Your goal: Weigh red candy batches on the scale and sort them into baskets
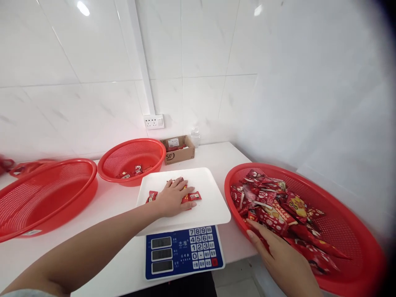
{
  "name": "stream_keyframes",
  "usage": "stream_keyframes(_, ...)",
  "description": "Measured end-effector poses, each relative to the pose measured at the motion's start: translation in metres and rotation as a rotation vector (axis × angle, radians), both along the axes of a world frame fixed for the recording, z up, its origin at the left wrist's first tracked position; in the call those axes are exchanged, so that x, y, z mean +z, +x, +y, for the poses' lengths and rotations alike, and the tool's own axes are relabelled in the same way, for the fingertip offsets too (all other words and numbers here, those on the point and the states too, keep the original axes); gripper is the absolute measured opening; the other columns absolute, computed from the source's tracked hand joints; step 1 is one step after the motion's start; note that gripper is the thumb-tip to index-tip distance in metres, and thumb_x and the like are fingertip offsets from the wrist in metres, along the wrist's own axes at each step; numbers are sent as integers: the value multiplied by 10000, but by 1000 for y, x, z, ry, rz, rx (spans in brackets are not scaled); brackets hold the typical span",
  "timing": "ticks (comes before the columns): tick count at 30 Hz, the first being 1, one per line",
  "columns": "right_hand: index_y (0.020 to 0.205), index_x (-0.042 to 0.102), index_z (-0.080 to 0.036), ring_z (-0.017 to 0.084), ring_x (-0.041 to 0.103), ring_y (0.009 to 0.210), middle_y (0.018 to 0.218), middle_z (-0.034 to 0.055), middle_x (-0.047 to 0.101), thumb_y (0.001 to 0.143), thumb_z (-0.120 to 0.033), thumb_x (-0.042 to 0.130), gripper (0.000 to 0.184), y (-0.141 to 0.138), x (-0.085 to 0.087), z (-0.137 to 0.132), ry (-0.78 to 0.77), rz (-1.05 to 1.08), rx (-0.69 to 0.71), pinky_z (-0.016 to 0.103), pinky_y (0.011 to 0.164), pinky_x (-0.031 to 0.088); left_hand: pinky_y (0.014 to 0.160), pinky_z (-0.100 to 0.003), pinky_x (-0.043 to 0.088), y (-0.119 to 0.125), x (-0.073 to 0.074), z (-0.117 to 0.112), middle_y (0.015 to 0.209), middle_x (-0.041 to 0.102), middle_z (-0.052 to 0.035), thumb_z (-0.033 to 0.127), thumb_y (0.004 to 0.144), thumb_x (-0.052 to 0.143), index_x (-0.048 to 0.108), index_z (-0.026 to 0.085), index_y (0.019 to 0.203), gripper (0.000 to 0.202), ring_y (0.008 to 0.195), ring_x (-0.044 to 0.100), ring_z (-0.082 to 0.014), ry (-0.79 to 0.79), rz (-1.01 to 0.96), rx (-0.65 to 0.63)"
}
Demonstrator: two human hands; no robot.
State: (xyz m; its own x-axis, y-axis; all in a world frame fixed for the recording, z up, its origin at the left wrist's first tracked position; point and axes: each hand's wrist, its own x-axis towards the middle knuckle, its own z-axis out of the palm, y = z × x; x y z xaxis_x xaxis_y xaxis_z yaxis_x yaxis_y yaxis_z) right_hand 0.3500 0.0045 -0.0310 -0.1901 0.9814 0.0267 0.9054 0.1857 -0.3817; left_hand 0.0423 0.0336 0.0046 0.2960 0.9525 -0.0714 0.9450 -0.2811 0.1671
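My left hand [173, 198] lies flat, fingers spread, on several small red candy packets [194, 196] on the white tray [213, 210] of a blue-faced weighing scale [184, 251]. My right hand [278, 258] reaches into the big red basket [355, 247] at the right, its fingers resting on a heap of red wrapped candies [278, 206]. Its fingertips are partly buried among the packets, so I cannot see whether they grip any.
A red mesh basket [133, 159] with a few packets stands behind the scale; a larger red basket [46, 194] sits at the left. A small cardboard box [179, 150] and a wall socket [154, 122] are at the back. White tiled walls close the corner.
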Motion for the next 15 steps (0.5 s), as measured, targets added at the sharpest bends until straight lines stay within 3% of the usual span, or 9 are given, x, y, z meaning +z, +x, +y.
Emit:
stream_keyframes(4, 1190, 585, -304, 260, 611, 1061, 1202, 12, 631, 862, -544, 297, 498, -4, 2, 0, -12, -14, -39, 407, 790, 539, 1074, -572, 126, 0, 0, 1, 1498, 262, -119, 707, 830, 195, 328, 296, 1401, 716, 1385, 134, -320, -7, 2, 4)
stream_keyframes(7, 1213, 570, -287, 265, 595, 1085, 1230, 19, 613, 868, -532, 286, 509, -7, 4, -2, -11, -22, -67, 408, 806, 530, 1063, -618, 50, 0, 0, 2, 1524, 179, -115, 721, 817, 198, 242, 321, 1432, 735, 1389, 70, -348, 36, 6, -82)
stream_keyframes(12, 1219, 564, -293, 269, 572, 1116, 1229, 15, 614, 870, -537, 301, 500, -11, 7, -4, -48, 17, -107, 428, 854, 505, 1058, -629, 52, 0, -5, 2, 1494, 277, -104, 676, 852, 177, 301, 320, 1412, 675, 1373, 158, -357, -11, 16, -245)
stream_keyframes(15, 1238, 551, -284, 254, 523, 1179, 1268, 14, 586, 852, -569, 343, 523, -9, 14, 0, -154, 126, -108, 411, 959, 446, 1067, -612, 49, -2, -4, 2, 1518, 197, -110, 680, 849, 177, 276, 308, 1423, 691, 1382, 126, -348, -14, -12, -240)
